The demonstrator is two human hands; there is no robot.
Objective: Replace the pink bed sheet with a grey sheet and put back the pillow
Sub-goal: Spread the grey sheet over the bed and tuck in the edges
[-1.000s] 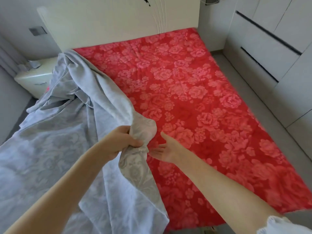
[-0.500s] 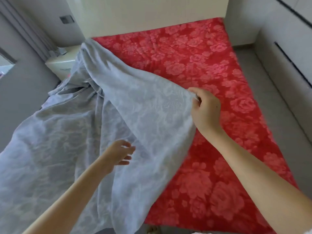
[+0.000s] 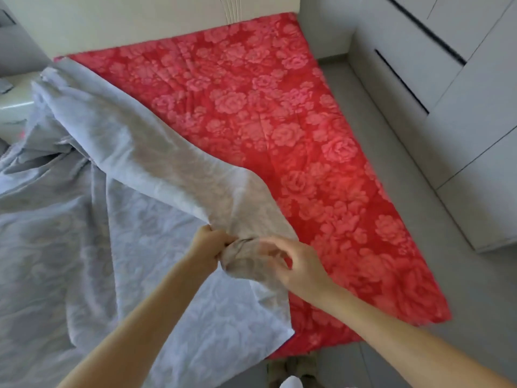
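A grey sheet (image 3: 92, 225) with a faint floral pattern covers the left half of the bed, crumpled and folded over itself. The right half shows a red-pink cover (image 3: 282, 113) with a rose pattern, lying flat up to the headboard. My left hand (image 3: 209, 246) is shut on a bunched fold of the grey sheet near the bed's middle. My right hand (image 3: 291, 264) grips the same bunch just to the right, fingers curled into the cloth. No pillow is in view.
A cream headboard (image 3: 156, 21) stands at the far end. A pale nightstand (image 3: 14, 99) sits at the far left. White wardrobe doors (image 3: 453, 88) line the right side, with a strip of grey floor (image 3: 436, 236) between them and the bed.
My right hand has come back from the raised edge to the bed's middle. My left hand, open half a second ago, has closed on the grey sheet; both now hold one bunch.
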